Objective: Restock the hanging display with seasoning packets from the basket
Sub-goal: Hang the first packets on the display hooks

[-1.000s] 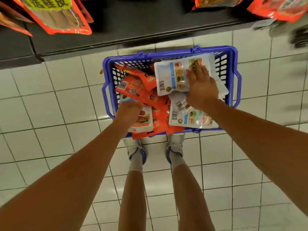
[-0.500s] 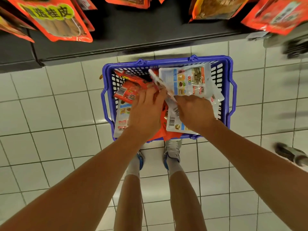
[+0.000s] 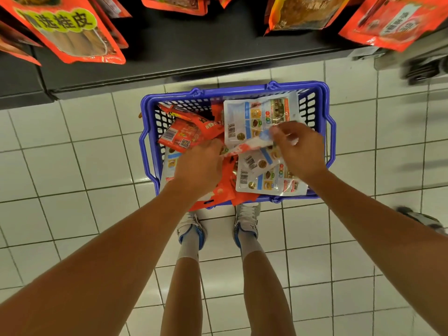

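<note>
While left hand holds, right hand now pinches packet.

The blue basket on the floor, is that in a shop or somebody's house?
Most likely a shop aisle. The blue basket is a plastic shopping basket full of barcoded packets, more orange packets hang on display above a dark shelf base, and the floor is white tile.
</note>
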The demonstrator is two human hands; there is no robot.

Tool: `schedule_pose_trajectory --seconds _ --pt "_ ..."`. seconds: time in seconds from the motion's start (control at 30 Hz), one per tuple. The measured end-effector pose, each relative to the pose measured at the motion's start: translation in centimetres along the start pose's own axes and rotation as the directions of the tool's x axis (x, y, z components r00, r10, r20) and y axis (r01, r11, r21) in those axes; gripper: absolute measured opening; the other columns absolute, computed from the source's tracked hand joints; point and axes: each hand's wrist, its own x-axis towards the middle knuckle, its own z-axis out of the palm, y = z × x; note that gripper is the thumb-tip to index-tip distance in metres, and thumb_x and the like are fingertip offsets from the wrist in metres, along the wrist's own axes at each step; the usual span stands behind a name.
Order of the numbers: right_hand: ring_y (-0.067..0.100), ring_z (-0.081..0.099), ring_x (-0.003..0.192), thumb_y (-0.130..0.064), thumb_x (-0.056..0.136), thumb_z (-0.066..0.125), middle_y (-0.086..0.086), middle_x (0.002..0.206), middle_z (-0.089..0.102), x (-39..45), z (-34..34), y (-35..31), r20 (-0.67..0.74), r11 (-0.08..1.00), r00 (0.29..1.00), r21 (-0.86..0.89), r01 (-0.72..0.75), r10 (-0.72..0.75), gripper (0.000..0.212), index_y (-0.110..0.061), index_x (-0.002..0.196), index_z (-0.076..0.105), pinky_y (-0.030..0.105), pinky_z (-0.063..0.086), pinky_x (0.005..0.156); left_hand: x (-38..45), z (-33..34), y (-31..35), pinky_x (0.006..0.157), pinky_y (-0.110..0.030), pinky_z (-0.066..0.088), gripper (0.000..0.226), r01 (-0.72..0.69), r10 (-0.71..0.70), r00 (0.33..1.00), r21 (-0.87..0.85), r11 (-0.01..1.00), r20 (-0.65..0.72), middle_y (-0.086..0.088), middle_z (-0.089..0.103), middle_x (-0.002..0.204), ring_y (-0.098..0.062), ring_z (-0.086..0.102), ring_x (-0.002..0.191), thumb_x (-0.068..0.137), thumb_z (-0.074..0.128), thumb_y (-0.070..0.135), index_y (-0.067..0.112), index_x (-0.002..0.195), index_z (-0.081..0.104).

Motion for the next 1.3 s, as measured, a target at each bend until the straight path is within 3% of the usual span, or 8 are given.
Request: schedule_pose_trajectory --seconds 0.17,0.27,0.37,0.5,0.63,0.83,1.03,1.3 --pt "0.024 0.067 0.101 -0.035 0.091 0.072 0.004 0.118 0.063 4.2 1.0 3.5 0.004 0.848 0.85 0.053 -0.527 0.528 0.047 -0.016 0.129 0.05 0.035 0.058 0.074 -0.4 0.2 -0.7 0.058 -0.026 0.042 0.011 0.06 -0.077 0.992 -0.164 0.985 -0.097 -0.001 0.06 0.098 -0.017 0.055 0.08 0.099 0.059 0.018 0.014 0.109 0.057" --pt "0.03 0.071 0.098 -0.023 0.09 0.074 0.009 0.115 0.069 5.1 1.6 3.0 0.085 0.683 0.723 0.268 -0.68 0.686 0.036 -0.012 0.121 0.06 0.04 0.063 0.072 -0.4 0.1 -1.0 0.064 -0.03 0.052 0.017 0.048 -0.093 0.985 -0.292 0.955 -0.143 -0.002 0.062 0.107 -0.021 0.061 0.089 0.098 0.06 0.014 0.015 0.115 0.059" --pt "0.02 0.068 0.075 -0.009 0.09 0.067 0.008 0.097 0.071 4.1 1.5 1.2 0.173 0.594 0.722 0.46 -0.66 0.67 0.016 -0.011 0.106 0.067 0.027 0.054 0.05 -0.6 -0.3 -1.0 0.077 -0.024 0.049 0.034 0.035 -0.109 0.977 -0.367 0.929 -0.182 -0.006 0.063 0.128 -0.017 0.06 0.104 0.101 0.055 0.01 0.016 0.134 0.058" --pt "0.015 0.06 0.057 -0.002 0.086 0.06 0.002 0.069 0.07 1.1 -0.3 -2.7 0.313 0.569 0.814 0.593 -0.57 0.489 0.019 -0.014 0.098 0.069 0.026 0.055 0.052 -0.7 -1.3 -0.4 0.084 -0.011 0.04 0.036 0.012 -0.125 0.966 -0.444 0.896 -0.226 -0.005 0.065 0.13 -0.008 0.054 0.11 0.102 0.052 0.008 0.014 0.137 0.057" --pt "0.022 0.065 0.057 -0.008 0.089 0.059 0.005 0.071 0.074 -1.7 -2.0 -6.1 0.319 0.654 0.867 0.569 -0.498 0.383 0.017 -0.019 0.093 0.071 0.034 0.057 0.058 -1.1 -2.2 0.8 0.08 -0.014 0.042 0.035 0.028 -0.143 0.967 -0.469 0.883 -0.212 -0.001 0.065 0.126 -0.006 0.054 0.107 0.104 0.052 0.015 0.017 0.138 0.056" --pt "0.023 0.075 0.07 -0.024 0.098 0.054 0.005 0.073 0.076 -3.8 -2.8 -6.7 0.3 0.874 0.9 0.276 -0.4 0.317 0.023 -0.019 0.09 0.074 0.043 0.063 0.074 -2.5 -3.2 2.6 0.059 0.0 0.041 0.029 0.035 -0.193 0.949 -0.526 0.85 -0.249 0.028 0.055 0.101 0.017 0.057 0.083 0.103 0.053 0.02 0.018 0.132 0.058" --pt "0.025 0.064 0.073 -0.045 0.105 0.031 0.007 0.081 0.065 -4.1 -3.2 -4.0 0.204 0.894 0.928 -0.395 -0.212 0.31 0.047 -0.011 0.094 0.062 0.038 0.056 0.069 -3.4 -1.8 2.2 0.071 -0.008 0.036 0.037 0.083 -0.206 0.956 -0.483 0.872 -0.207 0.016 0.053 0.112 -0.005 0.054 0.098 0.103 0.053 0.015 0.02 0.139 0.054" --pt "0.028 0.071 0.072 -0.028 0.099 0.047 0.011 0.081 0.073 -4.9 -3.3 -2.6 0.198 0.931 0.911 -0.045 -0.362 0.363 0.031 -0.009 0.091 0.069 0.043 0.063 0.071 -3.8 -1.3 3.5 0.055 -0.003 0.035 0.036 0.116 -0.215 0.962 -0.46 0.88 -0.169 0.018 0.053 0.102 0.013 0.05 0.073 0.104 0.052 0.016 0.022 0.139 0.055"
